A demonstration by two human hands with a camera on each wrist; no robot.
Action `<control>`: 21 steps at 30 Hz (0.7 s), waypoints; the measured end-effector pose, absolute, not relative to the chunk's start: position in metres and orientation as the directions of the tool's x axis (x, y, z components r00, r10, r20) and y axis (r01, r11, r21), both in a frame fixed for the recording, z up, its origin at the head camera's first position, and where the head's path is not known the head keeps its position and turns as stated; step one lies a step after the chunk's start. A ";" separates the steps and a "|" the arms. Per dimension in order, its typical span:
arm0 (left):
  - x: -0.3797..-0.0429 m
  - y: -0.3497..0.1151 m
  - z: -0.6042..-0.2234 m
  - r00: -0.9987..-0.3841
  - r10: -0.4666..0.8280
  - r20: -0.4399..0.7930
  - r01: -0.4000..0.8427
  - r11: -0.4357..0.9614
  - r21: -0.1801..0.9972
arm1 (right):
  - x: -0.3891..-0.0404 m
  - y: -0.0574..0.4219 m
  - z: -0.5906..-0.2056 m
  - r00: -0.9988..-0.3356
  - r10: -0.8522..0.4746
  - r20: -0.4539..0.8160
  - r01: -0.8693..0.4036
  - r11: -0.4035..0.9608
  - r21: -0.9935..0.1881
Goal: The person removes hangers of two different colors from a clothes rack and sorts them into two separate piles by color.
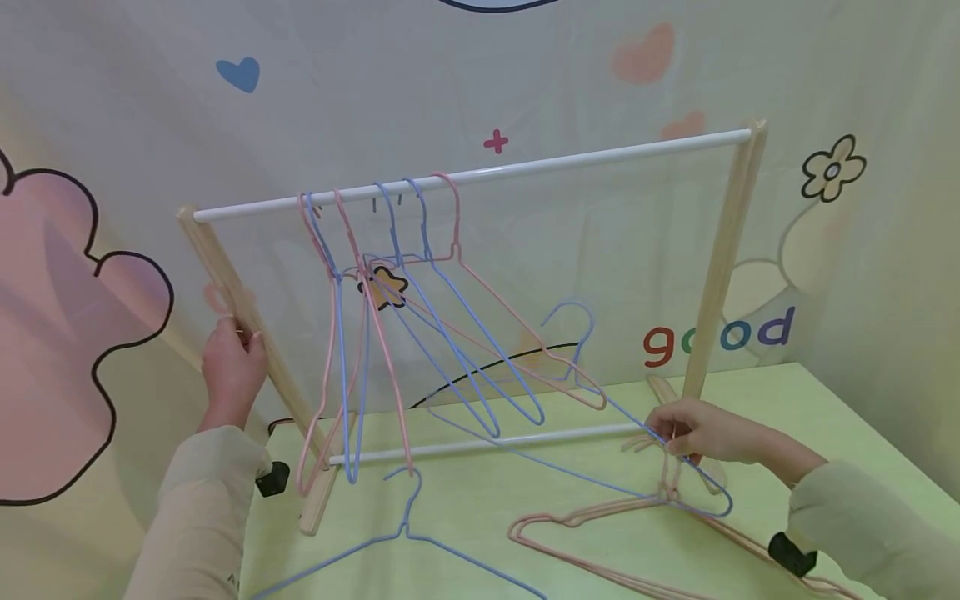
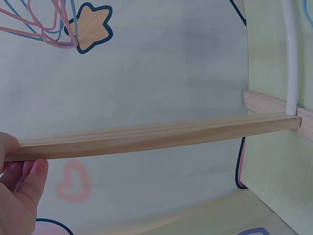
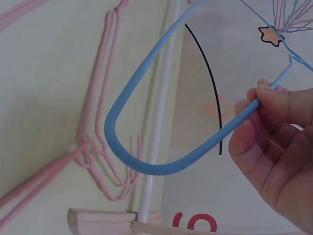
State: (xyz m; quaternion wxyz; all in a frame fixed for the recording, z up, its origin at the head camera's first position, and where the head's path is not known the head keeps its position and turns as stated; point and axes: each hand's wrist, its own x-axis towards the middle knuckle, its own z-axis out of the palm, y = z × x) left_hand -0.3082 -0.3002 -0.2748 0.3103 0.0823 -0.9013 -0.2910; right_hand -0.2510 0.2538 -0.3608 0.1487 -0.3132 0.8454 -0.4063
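Note:
My left hand (image 1: 234, 371) grips the left wooden post (image 1: 281, 385) of a hanger rack; in the left wrist view thumb and fingers lie on either side of that post (image 2: 146, 139). With my right hand (image 1: 716, 431) I pinch a blue clothes hanger (image 1: 617, 406) by one arm, close to its rounded end. The hanger is tilted, its hook (image 1: 572, 307) up and to the left, below the rack's white top rail (image 1: 570, 162). In the right wrist view, the blue hanger's end (image 3: 115, 117) loops out beyond the thumb and fingers.
Several pink and blue hangers (image 1: 450, 292) hang from the left half of the rail. On the pale green table lie a blue hanger (image 1: 406, 527) in front and some pink hangers (image 1: 570, 521) under my right hand. A white lower bar (image 1: 480, 444) joins the rack's feet.

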 end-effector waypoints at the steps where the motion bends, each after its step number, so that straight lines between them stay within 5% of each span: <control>1: -0.308 -0.300 -0.275 -0.791 -0.329 0.516 0.036 0.816 0.576 | -0.251 0.252 -0.366 -0.746 -0.666 0.002 -0.406 0.452 -0.794; 21: -0.307 -0.298 -0.274 -0.791 -0.329 0.516 0.034 0.818 0.575 | -0.244 0.208 -0.413 -0.655 -0.755 -0.035 -0.361 0.353 -0.863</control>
